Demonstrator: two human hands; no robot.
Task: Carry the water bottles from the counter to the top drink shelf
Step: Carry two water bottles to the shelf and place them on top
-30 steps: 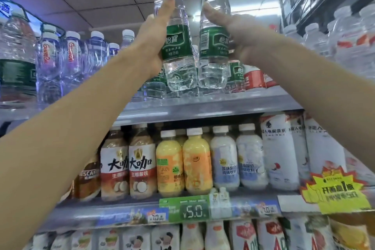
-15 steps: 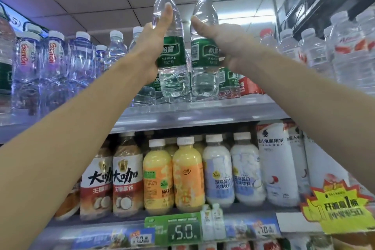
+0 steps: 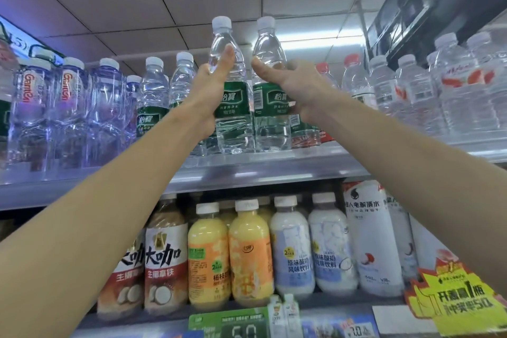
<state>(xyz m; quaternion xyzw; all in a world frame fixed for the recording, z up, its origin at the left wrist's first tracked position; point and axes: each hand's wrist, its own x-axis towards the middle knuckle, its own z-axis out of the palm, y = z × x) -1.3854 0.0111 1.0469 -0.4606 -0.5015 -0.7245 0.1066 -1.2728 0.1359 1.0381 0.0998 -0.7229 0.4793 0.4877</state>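
Two clear water bottles with green labels and white caps stand upright side by side on the front of the top shelf (image 3: 274, 170). My left hand (image 3: 211, 90) grips the left water bottle (image 3: 233, 129) from its left side, thumb up along the neck. The right water bottle (image 3: 270, 126) is held by my right hand (image 3: 290, 85), fingers wrapped behind it. Both bottle bases rest on or just above the shelf surface.
More green-label bottles (image 3: 153, 96) stand to the left, purple-tinted bottles (image 3: 65, 107) further left, and red-label water bottles (image 3: 461, 90) to the right. The shelf below holds coffee, yellow juice (image 3: 208, 252) and white milk drinks. Ceiling tiles are close overhead.
Both hands have lowered the two bottles from above the shelf down onto its front edge. The grip on each bottle is unchanged.
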